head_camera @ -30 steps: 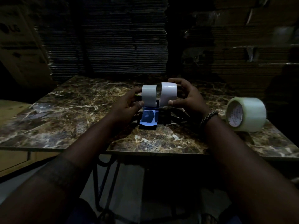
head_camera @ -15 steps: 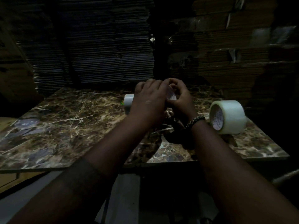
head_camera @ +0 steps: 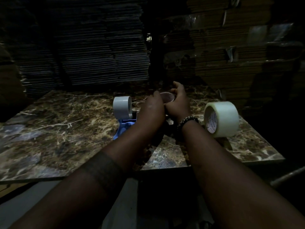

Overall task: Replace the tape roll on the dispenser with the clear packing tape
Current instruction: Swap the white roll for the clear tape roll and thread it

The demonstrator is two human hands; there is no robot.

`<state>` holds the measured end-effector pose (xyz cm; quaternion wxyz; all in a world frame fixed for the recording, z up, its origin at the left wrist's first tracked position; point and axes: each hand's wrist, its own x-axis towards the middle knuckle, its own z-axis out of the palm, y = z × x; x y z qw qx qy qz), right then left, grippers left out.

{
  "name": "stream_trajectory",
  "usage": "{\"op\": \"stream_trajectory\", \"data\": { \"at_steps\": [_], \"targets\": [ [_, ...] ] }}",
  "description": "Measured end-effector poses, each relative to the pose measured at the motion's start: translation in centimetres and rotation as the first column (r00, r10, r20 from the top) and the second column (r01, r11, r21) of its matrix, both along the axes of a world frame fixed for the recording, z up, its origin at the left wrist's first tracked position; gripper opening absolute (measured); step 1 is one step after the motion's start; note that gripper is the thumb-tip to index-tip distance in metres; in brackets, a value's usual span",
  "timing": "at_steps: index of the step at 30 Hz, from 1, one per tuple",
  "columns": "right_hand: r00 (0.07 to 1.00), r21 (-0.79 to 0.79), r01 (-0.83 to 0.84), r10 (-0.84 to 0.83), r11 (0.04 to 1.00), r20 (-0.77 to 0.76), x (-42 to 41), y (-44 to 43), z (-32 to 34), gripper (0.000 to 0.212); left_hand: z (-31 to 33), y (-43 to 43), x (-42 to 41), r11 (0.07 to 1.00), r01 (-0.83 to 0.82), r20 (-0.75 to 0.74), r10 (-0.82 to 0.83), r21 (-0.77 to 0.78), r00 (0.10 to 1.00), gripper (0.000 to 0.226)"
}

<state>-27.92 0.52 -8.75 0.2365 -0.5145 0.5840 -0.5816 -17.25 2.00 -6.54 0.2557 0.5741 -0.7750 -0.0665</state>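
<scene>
A blue tape dispenser (head_camera: 124,129) lies on the marble table (head_camera: 54,129), partly hidden under my left forearm. A white tape roll (head_camera: 121,106) stands upright at its far end. Just right of it, my left hand (head_camera: 152,111) and my right hand (head_camera: 179,104) close around a second roll (head_camera: 168,97) from either side. Only that roll's rim and brownish core show between my fingers. The clear packing tape (head_camera: 222,119), a large translucent roll on its edge, sits apart on the table to the right of my right wrist.
Tall stacks of flattened cardboard rise directly behind the table. The table's front edge (head_camera: 214,163) runs under my forearms, with dark floor below. A beaded bracelet (head_camera: 187,120) is on my right wrist. The light is dim.
The two white rolls, held side by side before, are now apart. Both hands have closed on the right-hand roll and tipped it so its core shows. The view has shifted left.
</scene>
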Motion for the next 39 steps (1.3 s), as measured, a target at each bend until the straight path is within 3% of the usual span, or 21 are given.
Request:
{"op": "stream_trajectory", "data": {
  "at_steps": [4,10,18,25,30,36,39],
  "targets": [
    [0.999,0.095,0.009,-0.005,0.995,-0.036,-0.2,-0.4,-0.1,0.086,-0.6,-0.4,0.3,1.0,-0.003,-0.054,0.004,0.014,0.999,0.041],
    [0.998,0.119,-0.004,0.012,0.993,-0.066,0.1,0.1,0.2,0.087,-1.0,-0.2,0.6,0.999,0.034,-0.046,-0.033,0.016,0.998,0.066],
    [0.98,-0.137,0.076,-0.099,0.988,-0.17,1.3,2.9,1.4,0.065,-0.4,2.3,1.2,0.997,0.044,-0.093,-0.05,-0.063,0.994,0.085],
    [0.999,-0.238,-0.05,0.053,0.97,0.006,0.5,9.1,4.4,0.054,1.2,5.6,2.0,0.975,-0.031,-0.418,-0.065,-0.22,0.906,0.047],
    [0.996,-0.3,-0.074,0.088,0.951,0.033,-1.7,13.0,7.3,0.047,1.7,7.9,-0.6,0.985,0.107,-0.563,-0.165,-0.135,0.81,0.039],
    [0.998,-0.391,0.038,-0.019,0.92,0.052,-5.7,15.5,8.6,0.039,1.2,9.3,-4.6,0.967,0.253,-0.584,-0.186,0.033,0.79,0.083],
    [0.997,-0.356,0.072,-0.054,0.932,0.062,-7.8,15.6,7.7,0.038,1.0,9.7,-5.9,0.955,0.285,-0.572,-0.19,0.08,0.798,0.083]
  ]
}}
